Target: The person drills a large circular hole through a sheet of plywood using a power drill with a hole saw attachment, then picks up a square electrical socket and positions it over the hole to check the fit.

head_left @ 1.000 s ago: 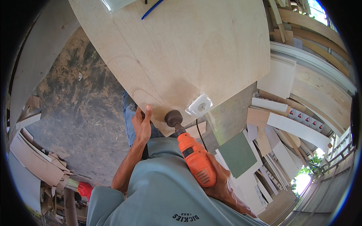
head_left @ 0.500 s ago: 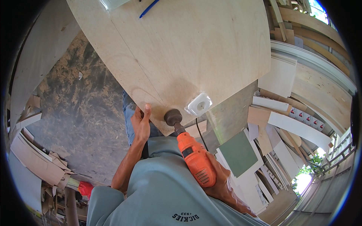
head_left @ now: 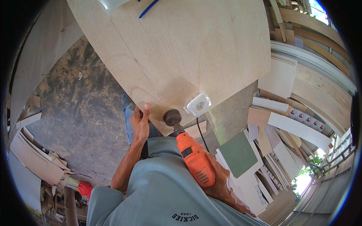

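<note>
A large plywood board [head_left: 211, 45] lies in front of me, one corner pointing toward my body. My left hand [head_left: 141, 122] holds the board's near left edge, thumb on top and the fingers hidden below. In my right hand [head_left: 220, 180] is an orange power drill [head_left: 196, 158], gripped from behind and the right. A dark round hole saw [head_left: 172, 117] on the drill meets the board near its corner. Beside it, a white square socket plate [head_left: 199, 105] in clear wrapping rests near the board's edge. A thin pencil line runs along the board toward the corner.
A blue pen [head_left: 149, 8] and part of a clear plastic container [head_left: 112, 3] are at the board's far end. A black cord [head_left: 202, 133] hangs below the near right edge. Stacked panels and offcuts [head_left: 298, 128] crowd the right; more scraps [head_left: 36, 158] lie at lower left.
</note>
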The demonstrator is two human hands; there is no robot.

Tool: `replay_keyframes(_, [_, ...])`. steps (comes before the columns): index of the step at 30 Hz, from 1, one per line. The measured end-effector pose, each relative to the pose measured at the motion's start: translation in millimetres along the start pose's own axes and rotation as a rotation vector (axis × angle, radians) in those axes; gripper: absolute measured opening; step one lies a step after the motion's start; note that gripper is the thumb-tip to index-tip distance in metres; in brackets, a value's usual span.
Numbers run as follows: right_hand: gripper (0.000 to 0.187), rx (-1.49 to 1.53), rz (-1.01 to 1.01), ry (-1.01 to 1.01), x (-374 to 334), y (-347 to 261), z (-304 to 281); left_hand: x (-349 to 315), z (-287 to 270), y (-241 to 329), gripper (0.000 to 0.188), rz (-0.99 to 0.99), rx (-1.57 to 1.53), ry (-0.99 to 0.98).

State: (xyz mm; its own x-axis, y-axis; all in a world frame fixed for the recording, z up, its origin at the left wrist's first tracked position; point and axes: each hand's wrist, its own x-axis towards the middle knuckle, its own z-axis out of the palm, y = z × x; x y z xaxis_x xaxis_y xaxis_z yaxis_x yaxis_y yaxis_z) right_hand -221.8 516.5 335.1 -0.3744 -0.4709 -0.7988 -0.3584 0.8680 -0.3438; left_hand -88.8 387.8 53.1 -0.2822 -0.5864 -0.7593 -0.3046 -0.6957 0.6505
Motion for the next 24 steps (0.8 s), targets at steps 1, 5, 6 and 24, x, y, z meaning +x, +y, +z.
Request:
replay_keyframes(1, [0.103, -0.006, 0.005, -0.005, 0, 0, -1, 0, 1, -1, 0.056, 0.005, -0.005, 0.007])
replay_keyframes(5, [0.102, -0.025, 0.003, -0.006, 0, 3, -1, -1, 0, 1, 0.055, -0.007, -0.014, -0.002])
replay_keyframes(6, [0.102, -0.032, 0.001, -0.003, 0, 4, -1, -1, 0, 1, 0.055, -0.009, -0.018, -0.003])
replay_keyframes(24, [0.094, -0.020, -0.088, 0.075, 6, 10, -3, -1, 0, 6, 0.053, -0.043, -0.027, -0.009])
